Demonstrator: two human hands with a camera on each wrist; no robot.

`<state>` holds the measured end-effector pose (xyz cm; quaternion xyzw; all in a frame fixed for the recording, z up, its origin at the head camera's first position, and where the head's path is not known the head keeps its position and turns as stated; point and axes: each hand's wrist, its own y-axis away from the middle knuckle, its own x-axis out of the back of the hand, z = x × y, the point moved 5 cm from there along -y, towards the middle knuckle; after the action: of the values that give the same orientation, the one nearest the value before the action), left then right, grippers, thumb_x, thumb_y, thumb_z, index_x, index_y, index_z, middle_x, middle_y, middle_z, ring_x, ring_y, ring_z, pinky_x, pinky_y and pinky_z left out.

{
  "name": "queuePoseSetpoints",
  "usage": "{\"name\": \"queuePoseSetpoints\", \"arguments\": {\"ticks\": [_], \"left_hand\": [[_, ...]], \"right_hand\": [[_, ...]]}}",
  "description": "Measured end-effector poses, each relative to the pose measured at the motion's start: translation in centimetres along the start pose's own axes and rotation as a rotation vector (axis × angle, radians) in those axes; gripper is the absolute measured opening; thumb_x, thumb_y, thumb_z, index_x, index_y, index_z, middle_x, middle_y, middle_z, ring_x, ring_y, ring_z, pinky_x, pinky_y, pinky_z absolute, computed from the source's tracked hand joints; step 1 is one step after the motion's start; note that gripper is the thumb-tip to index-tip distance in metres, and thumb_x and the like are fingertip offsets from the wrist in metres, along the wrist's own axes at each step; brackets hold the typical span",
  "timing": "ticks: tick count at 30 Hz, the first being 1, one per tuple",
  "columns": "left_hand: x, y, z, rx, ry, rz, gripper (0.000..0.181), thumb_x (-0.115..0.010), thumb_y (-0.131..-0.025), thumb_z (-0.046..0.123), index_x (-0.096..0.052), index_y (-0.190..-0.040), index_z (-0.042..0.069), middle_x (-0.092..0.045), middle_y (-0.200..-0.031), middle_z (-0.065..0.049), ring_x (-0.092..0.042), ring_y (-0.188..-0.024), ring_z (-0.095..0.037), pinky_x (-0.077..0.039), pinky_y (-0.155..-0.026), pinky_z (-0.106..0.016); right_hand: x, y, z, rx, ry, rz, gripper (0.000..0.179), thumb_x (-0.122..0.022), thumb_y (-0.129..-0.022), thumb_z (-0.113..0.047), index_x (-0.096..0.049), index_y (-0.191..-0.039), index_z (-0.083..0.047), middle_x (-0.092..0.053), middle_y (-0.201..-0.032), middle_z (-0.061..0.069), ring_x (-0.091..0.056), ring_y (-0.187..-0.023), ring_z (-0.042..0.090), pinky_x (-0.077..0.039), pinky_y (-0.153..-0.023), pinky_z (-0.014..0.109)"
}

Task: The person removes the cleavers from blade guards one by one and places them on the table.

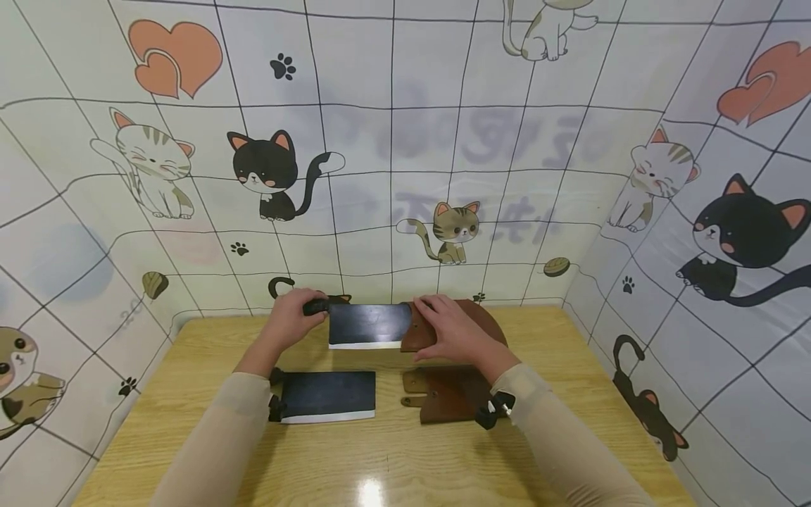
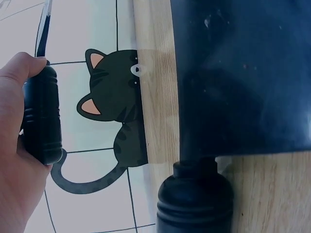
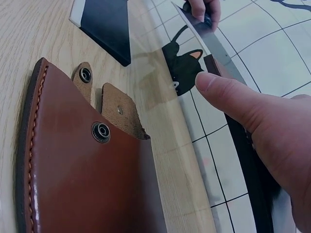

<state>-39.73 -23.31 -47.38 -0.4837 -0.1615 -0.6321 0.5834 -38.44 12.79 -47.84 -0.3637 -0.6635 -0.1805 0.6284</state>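
My left hand [image 1: 288,320] grips the black ridged handle [image 2: 43,116] of a cleaver [image 1: 367,324]. Its dark, broad blade points right with the pale edge down, above the back of the table. The blade's far end disappears at the mouth of a brown leather sheath [image 1: 488,320], which my right hand [image 1: 455,331] holds, thumb along its near side. Nearer to me, a second cleaver [image 1: 328,394] lies flat, handle to the left, partly hidden by my left wrist. To its right lies a second brown sheath [image 1: 453,401], straps pointing left, one with a snap [image 3: 85,74].
Everything is over a light wooden table [image 1: 386,465]. White cloth walls [image 1: 393,141] with a black grid and cartoon cats rise at the back and both sides. A black wrist mount [image 1: 494,410] on my right arm hangs over the lying sheath.
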Motion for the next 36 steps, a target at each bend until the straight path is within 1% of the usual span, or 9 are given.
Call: {"name": "queuePoseSetpoints", "arguments": {"ticks": [2, 5, 10, 14, 21, 27, 33, 36], "left_hand": [[0.0, 0.1, -0.2, 0.007, 0.016, -0.008, 0.034, -0.083, -0.101, 0.018, -0.077, -0.132, 0.005, -0.075, -0.129, -0.017, -0.068, -0.120, -0.041, -0.056, -0.097, -0.062], [0.2, 0.3, -0.5, 0.021, 0.038, -0.020, 0.036, -0.083, -0.101, 0.017, -0.077, -0.134, 0.003, -0.075, -0.130, -0.018, -0.067, -0.120, -0.042, -0.058, -0.094, -0.061], [0.3, 0.4, -0.9, 0.030, 0.044, -0.038, 0.039, -0.083, -0.101, 0.017, -0.076, -0.137, 0.003, -0.074, -0.133, -0.019, -0.067, -0.123, -0.043, -0.058, -0.097, -0.061], [0.3, 0.5, -1.0, 0.037, 0.049, -0.050, 0.041, -0.083, -0.101, 0.017, -0.075, -0.139, 0.002, -0.074, -0.134, -0.020, -0.066, -0.124, -0.044, -0.058, -0.097, -0.061], [0.5, 0.5, -1.3, 0.030, 0.047, -0.049, 0.040, -0.082, -0.101, 0.017, -0.076, -0.138, 0.002, -0.074, -0.134, -0.020, -0.066, -0.124, -0.045, -0.057, -0.097, -0.062], [0.6, 0.6, -1.7, 0.038, 0.041, -0.058, 0.038, -0.082, -0.101, 0.016, -0.076, -0.137, 0.004, -0.074, -0.134, -0.020, -0.069, -0.121, -0.043, -0.058, -0.096, -0.061], [0.7, 0.5, -1.8, 0.040, 0.055, -0.067, 0.036, -0.081, -0.101, 0.015, -0.076, -0.135, 0.002, -0.074, -0.132, -0.021, -0.071, -0.116, -0.043, -0.059, -0.094, -0.061], [0.7, 0.4, -1.9, 0.052, 0.055, -0.075, 0.036, -0.082, -0.101, 0.016, -0.077, -0.135, 0.003, -0.074, -0.132, -0.020, -0.071, -0.116, -0.041, -0.059, -0.094, -0.060]], "right_hand": [[0.0, 0.1, 0.1, -0.005, -0.003, -0.010, 0.125, -0.094, -0.081, -0.064, -0.034, -0.173, -0.006, -0.041, -0.170, 0.016, -0.038, -0.156, 0.037, -0.036, -0.126, 0.058], [0.1, 0.1, 0.1, -0.016, -0.022, -0.026, 0.123, -0.094, -0.082, -0.062, -0.034, -0.173, -0.007, -0.040, -0.171, 0.017, -0.038, -0.156, 0.039, -0.035, -0.125, 0.059], [0.3, 0.1, 0.1, -0.016, -0.027, -0.035, 0.121, -0.095, -0.083, -0.060, -0.035, -0.173, -0.006, -0.041, -0.171, 0.018, -0.039, -0.155, 0.039, -0.036, -0.125, 0.060], [0.4, 0.1, 0.1, -0.011, -0.014, -0.032, 0.121, -0.095, -0.082, -0.060, -0.037, -0.172, -0.006, -0.042, -0.171, 0.017, -0.040, -0.155, 0.039, -0.037, -0.124, 0.059], [0.3, 0.1, 0.2, -0.009, -0.025, -0.035, 0.120, -0.096, -0.082, -0.059, -0.037, -0.172, -0.006, -0.042, -0.171, 0.018, -0.040, -0.155, 0.040, -0.038, -0.124, 0.060], [0.2, -0.1, 0.5, -0.008, -0.017, -0.045, 0.121, -0.095, -0.082, -0.060, -0.036, -0.172, -0.006, -0.042, -0.171, 0.018, -0.040, -0.155, 0.040, -0.038, -0.124, 0.060], [0.2, -0.1, 0.5, 0.002, -0.004, -0.052, 0.123, -0.093, -0.081, -0.065, -0.036, -0.173, -0.006, -0.043, -0.171, 0.017, -0.040, -0.155, 0.039, -0.040, -0.123, 0.058], [0.2, -0.2, 0.5, 0.003, -0.011, -0.051, 0.123, -0.094, -0.080, -0.064, -0.037, -0.173, -0.007, -0.043, -0.171, 0.016, -0.040, -0.156, 0.038, -0.039, -0.124, 0.058]]}}
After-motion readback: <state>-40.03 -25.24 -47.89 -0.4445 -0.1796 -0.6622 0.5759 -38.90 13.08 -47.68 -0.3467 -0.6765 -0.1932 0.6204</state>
